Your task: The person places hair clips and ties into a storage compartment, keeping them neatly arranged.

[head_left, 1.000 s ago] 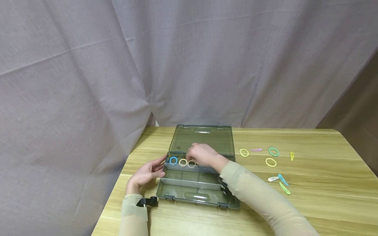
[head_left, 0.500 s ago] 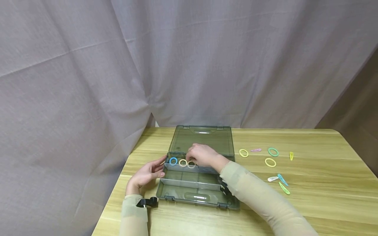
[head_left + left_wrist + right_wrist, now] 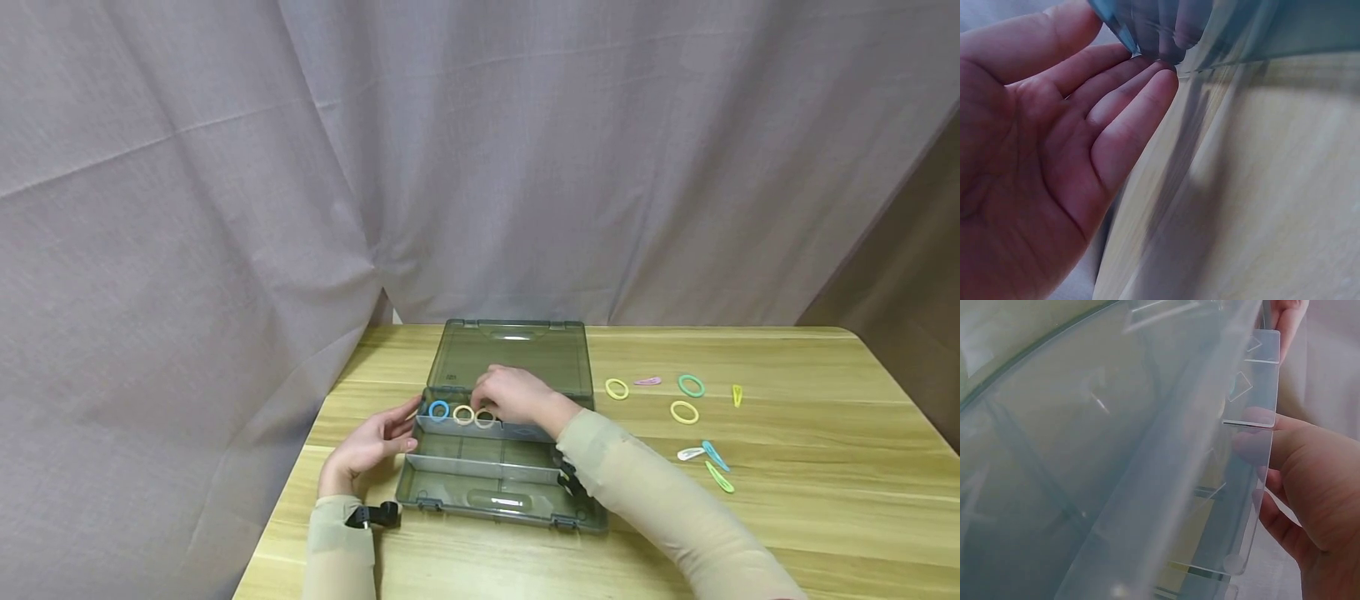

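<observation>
A translucent grey-green organizer box (image 3: 420, 479) stands on the table, its lid (image 3: 513, 354) folded back. In its rear row a blue hair tie (image 3: 438, 410) sits at the left, beside two pale yellow hair ties, one at centre (image 3: 453, 415) and another (image 3: 486, 424) at the right hand's fingertips. My left hand (image 3: 367, 450) rests against the box's left side with extended fingers; the left wrist view shows fingertips touching the wall. My right hand (image 3: 513, 393) reaches into the rear row. In the right wrist view its bent fingers (image 3: 1254, 444) show partly through the clear divider; whether they pinch anything is unclear.
On the wooden table (image 3: 825, 500), right of the box, lie two yellow hair ties (image 3: 617, 398) and a green hair tie (image 3: 692, 395). Snap hair clips lie there too: pink (image 3: 648, 382), yellow (image 3: 737, 395), white (image 3: 691, 454), blue (image 3: 716, 456) and green (image 3: 720, 477). A grey curtain (image 3: 487, 167) hangs behind.
Both hands, the box and the hair ties keep essentially the same places. The whole head view has shifted very slightly.
</observation>
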Tool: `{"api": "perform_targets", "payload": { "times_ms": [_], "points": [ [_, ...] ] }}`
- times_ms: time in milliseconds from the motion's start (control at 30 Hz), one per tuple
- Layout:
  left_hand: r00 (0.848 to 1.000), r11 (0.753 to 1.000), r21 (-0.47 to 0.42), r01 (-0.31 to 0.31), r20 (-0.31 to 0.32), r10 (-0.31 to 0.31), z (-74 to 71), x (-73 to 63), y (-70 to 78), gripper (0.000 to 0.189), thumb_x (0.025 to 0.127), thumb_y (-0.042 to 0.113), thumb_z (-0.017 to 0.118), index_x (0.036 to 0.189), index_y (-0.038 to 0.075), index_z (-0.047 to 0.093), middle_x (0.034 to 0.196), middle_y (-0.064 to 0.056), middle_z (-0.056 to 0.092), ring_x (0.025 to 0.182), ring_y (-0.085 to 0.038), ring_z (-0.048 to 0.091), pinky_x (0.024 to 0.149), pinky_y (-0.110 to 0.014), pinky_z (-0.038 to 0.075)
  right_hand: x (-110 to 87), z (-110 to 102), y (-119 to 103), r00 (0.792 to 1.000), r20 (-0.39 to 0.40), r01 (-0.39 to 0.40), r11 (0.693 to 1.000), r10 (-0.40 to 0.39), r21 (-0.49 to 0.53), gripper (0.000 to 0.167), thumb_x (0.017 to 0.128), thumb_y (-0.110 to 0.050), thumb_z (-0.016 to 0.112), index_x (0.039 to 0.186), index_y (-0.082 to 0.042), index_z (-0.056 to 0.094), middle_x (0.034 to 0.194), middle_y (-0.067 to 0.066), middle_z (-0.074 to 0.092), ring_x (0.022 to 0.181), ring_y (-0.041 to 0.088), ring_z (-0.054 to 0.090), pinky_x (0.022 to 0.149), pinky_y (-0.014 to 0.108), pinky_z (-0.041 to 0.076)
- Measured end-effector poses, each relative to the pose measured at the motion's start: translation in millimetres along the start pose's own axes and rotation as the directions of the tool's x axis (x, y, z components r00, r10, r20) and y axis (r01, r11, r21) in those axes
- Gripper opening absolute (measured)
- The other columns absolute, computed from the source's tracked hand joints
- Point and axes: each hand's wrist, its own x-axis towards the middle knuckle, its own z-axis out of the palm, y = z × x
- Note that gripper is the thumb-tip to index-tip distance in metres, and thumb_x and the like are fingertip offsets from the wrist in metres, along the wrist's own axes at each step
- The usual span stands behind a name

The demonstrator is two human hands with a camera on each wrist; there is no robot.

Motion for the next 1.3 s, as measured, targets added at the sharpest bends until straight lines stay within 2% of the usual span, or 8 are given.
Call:
{"api": "perform_targets", "payload": {
  "times_ms": [267, 400, 500, 633, 800, 900, 1100, 1300],
  "points": [
    [1.000, 1.000, 0.007, -0.002, -0.006, 0.002, -0.7, 1.7, 0.2, 0.078, 0.103, -0.007, 0.062, 0.166, -0.009, 0.016, 0.174, -0.025, 0.011, 0.156, -0.048, 0.022, 0.123, -0.030, 0.033, -1.6, 0, 2, 0.999, -0.011, -0.037, 0.997, 0.038, 0.069, 0.015, 0.096, -0.005, 0.080, 0.103, -0.018, 0.085, 0.106, -0.007, 0.079, 0.104, 0.017, 0.068, 0.098, 0.037, 0.057],
    [1.000, 1.000, 0.011, -0.002, -0.005, 0.002, -1.2, 1.4, -1.0, 0.078, 0.103, -0.006, 0.063, 0.166, -0.010, 0.016, 0.174, -0.025, 0.011, 0.156, -0.048, 0.023, 0.123, -0.030, 0.033, -3.7, -3, -1, 0.998, 0.023, -0.061, 0.992, 0.059, 0.113, 0.017, 0.095, -0.007, 0.081, 0.110, -0.015, 0.084, 0.113, -0.004, 0.079, 0.112, 0.020, 0.069, 0.107, 0.040, 0.054],
    [1.000, 1.000, 0.009, -0.003, -0.002, 0.003, -1.3, 1.0, -1.7, 0.079, 0.103, -0.004, 0.064, 0.166, -0.010, 0.016, 0.174, -0.025, 0.011, 0.156, -0.048, 0.022, 0.123, -0.030, 0.033, -7.9, -9, -4, 0.994, 0.056, -0.105, 0.976, 0.096, 0.191, 0.022, 0.097, -0.006, 0.079, 0.117, -0.014, 0.082, 0.122, -0.001, 0.077, 0.120, 0.022, 0.068, 0.112, 0.043, 0.052],
    [1.000, 1.000, 0.009, -0.002, -0.003, 0.002, -1.0, 0.9, -1.2, 0.078, 0.103, -0.006, 0.063, 0.166, -0.009, 0.016, 0.174, -0.025, 0.012, 0.156, -0.048, 0.022, 0.124, -0.033, 0.032, -17.1, -17, -6, 0.987, 0.044, -0.162, 0.948, 0.155, 0.275, 0.026, 0.100, -0.008, 0.076, 0.125, -0.013, 0.079, 0.129, 0.001, 0.075, 0.126, 0.024, 0.067, 0.113, 0.045, 0.052],
    [1.000, 1.000, 0.016, -0.002, 0.003, 0.002, -2.0, 0.4, -0.9, 0.080, 0.104, -0.002, 0.065, 0.166, -0.009, 0.016, 0.174, -0.025, 0.012, 0.156, -0.048, 0.022, 0.125, -0.036, 0.030, -33.8, -21, -7, 0.979, -0.051, -0.171, 0.926, 0.199, 0.336, 0.029, 0.100, -0.009, 0.076, 0.129, -0.010, 0.077, 0.131, 0.004, 0.075, 0.126, 0.026, 0.067, 0.112, 0.046, 0.053],
    [1.000, 1.000, 0.017, -0.004, 0.006, 0.004, -2.7, -0.1, -1.6, 0.081, 0.103, 0.000, 0.066, 0.166, -0.008, 0.016, 0.174, -0.025, 0.012, 0.156, -0.048, 0.022, 0.124, -0.035, 0.030, -46.5, -23, -10, 0.967, -0.114, -0.173, 0.915, 0.228, 0.365, 0.029, 0.099, -0.009, 0.077, 0.128, -0.010, 0.077, 0.130, 0.004, 0.075, 0.126, 0.027, 0.068, 0.111, 0.047, 0.054],
    [1.000, 1.000, 0.019, -0.007, 0.003, 0.007, -3.0, -0.4, -2.8, 0.080, 0.104, 0.000, 0.066, 0.166, -0.009, 0.017, 0.174, -0.025, 0.012, 0.156, -0.049, 0.022, 0.124, -0.035, 0.031, -73.3, -22, -15, 0.928, -0.209, -0.197, 0.882, 0.309, 0.429, 0.029, 0.098, -0.013, 0.079, 0.127, -0.015, 0.079, 0.129, 0.002, 0.076, 0.125, 0.027, 0.069, 0.110, 0.050, 0.054],
    [1.000, 1.000, 0.022, -0.007, 0.002, 0.007, -1.9, -0.2, -2.5, 0.079, 0.104, -0.001, 0.064, 0.166, -0.009, 0.017, 0.174, -0.025, 0.012, 0.156, -0.049, 0.023, 0.124, -0.035, 0.032, -104.6, -21, -10, 0.889, -0.280, -0.212, 0.868, 0.362, 0.449, 0.029, 0.095, -0.010, 0.081, 0.124, -0.015, 0.080, 0.125, 0.001, 0.077, 0.121, 0.026, 0.070, 0.106, 0.050, 0.057]
  ]
}}
